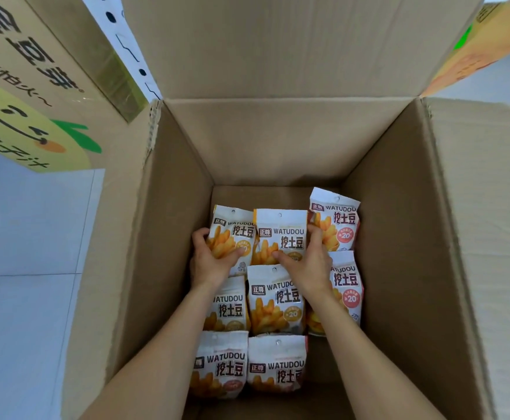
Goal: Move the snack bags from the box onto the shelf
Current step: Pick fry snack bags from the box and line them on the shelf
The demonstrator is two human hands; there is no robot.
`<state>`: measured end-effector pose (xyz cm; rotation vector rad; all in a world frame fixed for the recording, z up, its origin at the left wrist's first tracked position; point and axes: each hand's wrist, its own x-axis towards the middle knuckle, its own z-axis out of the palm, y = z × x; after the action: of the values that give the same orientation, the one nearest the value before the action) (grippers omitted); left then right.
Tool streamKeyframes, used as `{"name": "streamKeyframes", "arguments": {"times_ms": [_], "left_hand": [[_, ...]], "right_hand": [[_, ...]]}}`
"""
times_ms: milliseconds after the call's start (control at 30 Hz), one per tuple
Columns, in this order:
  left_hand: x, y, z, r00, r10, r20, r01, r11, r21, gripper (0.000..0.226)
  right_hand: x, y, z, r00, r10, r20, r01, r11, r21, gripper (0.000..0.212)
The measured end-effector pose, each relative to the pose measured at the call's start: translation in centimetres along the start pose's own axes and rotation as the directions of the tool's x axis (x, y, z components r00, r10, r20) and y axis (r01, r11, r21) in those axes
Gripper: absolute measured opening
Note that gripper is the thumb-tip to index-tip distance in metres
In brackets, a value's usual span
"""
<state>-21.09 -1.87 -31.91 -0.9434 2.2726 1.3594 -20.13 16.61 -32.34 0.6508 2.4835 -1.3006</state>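
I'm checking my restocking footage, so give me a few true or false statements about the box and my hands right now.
The left hand grips the far-left snack bag. True.
The right hand is empty. False: it grips the far-middle snack bag.
The cardboard box has its flaps shut. False: they stand open.
Both hands are inside the box. True.

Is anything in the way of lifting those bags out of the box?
Nothing visible. The left hand grips the far-left bag, the right hand the far-middle bag, and the box is open above them. The shelf is out of view.
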Motion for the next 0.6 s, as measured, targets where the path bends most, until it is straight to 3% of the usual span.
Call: {"name": "streamKeyframes", "arguments": {"times_ms": [200,367,600], "left_hand": [[-1.1,1.4,-0.9,0.997,0.008,-0.071,-0.013,0.998,-0.065,0.090],[-2.9,3.3,-2.3,0.997,0.012,-0.070,-0.019,0.994,-0.104,0.079],[-7.3,7.6,-5.3,0.991,0.093,-0.093,-0.101,0.990,-0.095,0.072]], "right_hand": [[-0.9,-1.0,-0.8,0.999,-0.016,-0.029,0.019,0.994,0.108,0.067],[-1.0,-2.8,-2.5,1.000,0.012,-0.002,-0.012,0.977,0.213,0.071],[-3.7,-7.7,-7.5,0.998,-0.058,0.020,0.050,0.956,0.289,0.062]]}}
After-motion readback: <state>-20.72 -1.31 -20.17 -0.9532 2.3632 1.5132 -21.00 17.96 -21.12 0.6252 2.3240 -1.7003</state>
